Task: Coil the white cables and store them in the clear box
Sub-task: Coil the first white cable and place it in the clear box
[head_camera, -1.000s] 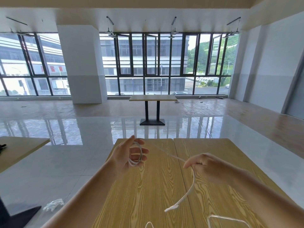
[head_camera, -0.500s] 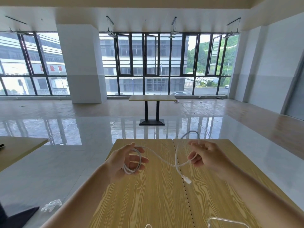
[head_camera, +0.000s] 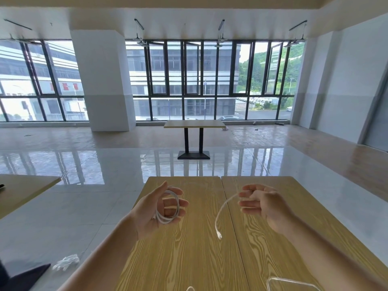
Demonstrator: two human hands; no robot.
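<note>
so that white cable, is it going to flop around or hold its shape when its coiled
Probably floppy: the free end of the white cable droops in a curve from the right hand. The loops in the left hand look loose, so they will likely spring open if released. It seems light, since the fingers alone carry it.

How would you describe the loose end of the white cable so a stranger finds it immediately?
Start at the wooden table. Above its middle seam, the loose cable end hangs from the right hand; unlike the coil in the left hand, it dangles free.
</note>
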